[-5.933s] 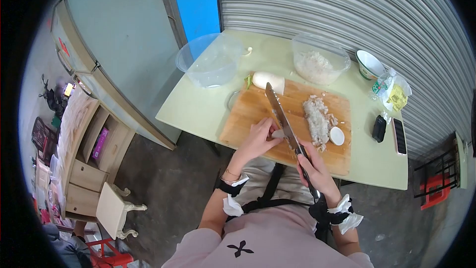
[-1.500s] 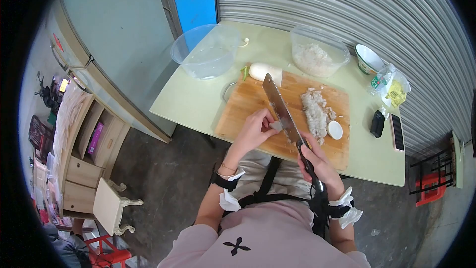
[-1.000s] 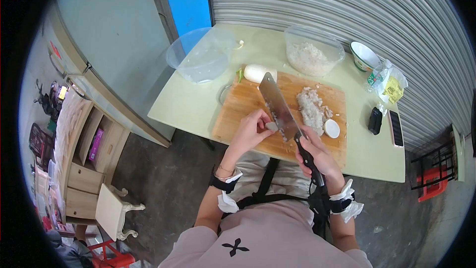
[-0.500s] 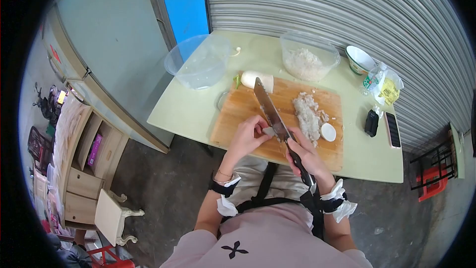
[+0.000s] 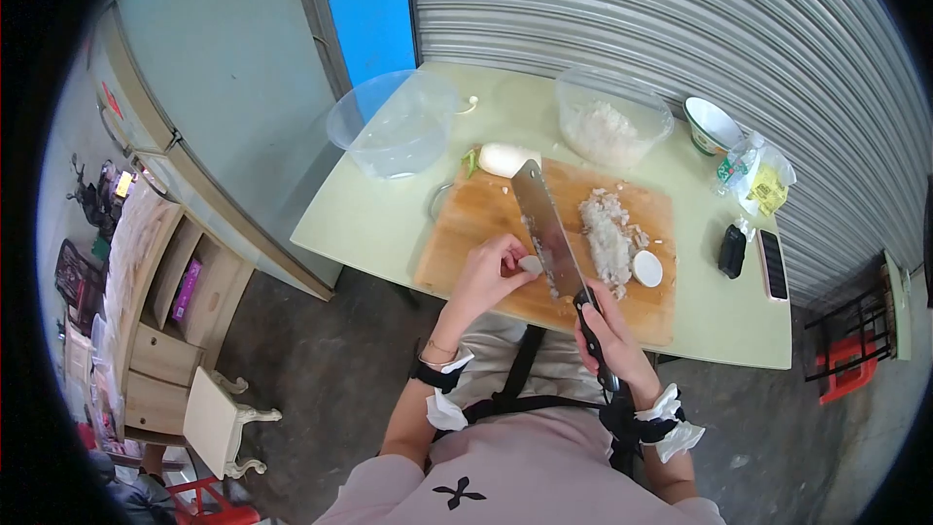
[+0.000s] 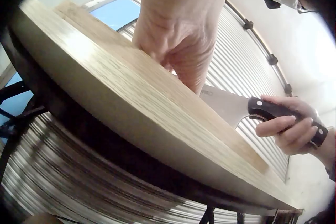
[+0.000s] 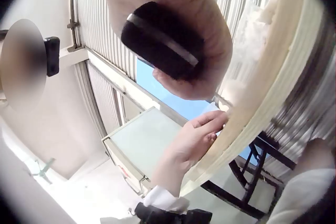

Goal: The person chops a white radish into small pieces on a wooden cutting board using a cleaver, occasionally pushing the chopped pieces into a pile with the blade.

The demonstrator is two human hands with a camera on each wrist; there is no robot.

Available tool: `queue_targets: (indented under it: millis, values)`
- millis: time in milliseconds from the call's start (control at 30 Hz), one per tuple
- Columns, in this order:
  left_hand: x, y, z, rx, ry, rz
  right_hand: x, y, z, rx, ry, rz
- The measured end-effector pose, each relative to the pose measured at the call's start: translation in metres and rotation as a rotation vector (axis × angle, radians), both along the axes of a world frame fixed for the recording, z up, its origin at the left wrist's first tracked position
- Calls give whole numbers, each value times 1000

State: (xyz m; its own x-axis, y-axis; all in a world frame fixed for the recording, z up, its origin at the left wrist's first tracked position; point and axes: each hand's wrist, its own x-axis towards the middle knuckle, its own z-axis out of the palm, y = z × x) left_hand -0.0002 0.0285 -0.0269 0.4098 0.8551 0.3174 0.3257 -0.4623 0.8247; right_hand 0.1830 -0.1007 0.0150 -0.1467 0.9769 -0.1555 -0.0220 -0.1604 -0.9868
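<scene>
My right hand (image 5: 619,342) grips the black handle of a cleaver (image 5: 547,231), its broad blade reaching up and left over the wooden cutting board (image 5: 457,233). Bits cling to the blade. Just left of the blade, my left hand (image 5: 483,277) pinches a small pale piece (image 5: 530,264) at the board's near part. The left wrist view shows the left fingers down at the board, largely hidden, beside the cleaver blade (image 6: 226,105). Finely chopped whitish bits (image 5: 607,238) lie heaped on the board's right side. A cut white radish (image 5: 507,158) rests at the far left edge.
A small white round dish (image 5: 647,268) sits beside the heap. Behind stand a clear round bowl (image 5: 394,126) and a clear tub (image 5: 632,126) holding pale shreds. To the right are a green-and-white bowl (image 5: 712,126), a bottle (image 5: 739,160), a black object (image 5: 732,251) and a phone (image 5: 774,265).
The cleaver has stayed at the left hand's fingertips, its blade tilting flatter and steeper and shifting slightly. The left hand keeps its pinch on the pale piece. The head view has shifted a little.
</scene>
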Motion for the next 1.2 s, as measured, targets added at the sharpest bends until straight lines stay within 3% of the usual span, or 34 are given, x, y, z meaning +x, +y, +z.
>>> queue_targets:
  millis: [300, 833, 1200]
  values:
    - [-1, 0, -4, 27, -6, -8, 6, 3, 2, -99, 152, -59]
    - [0, 2, -7, 79, -22, -17, 10, -9, 11, -72, -25, 54]
    - [0, 1, -6, 65, -24, -15, 7, -9, 10, -57, 15, 39]
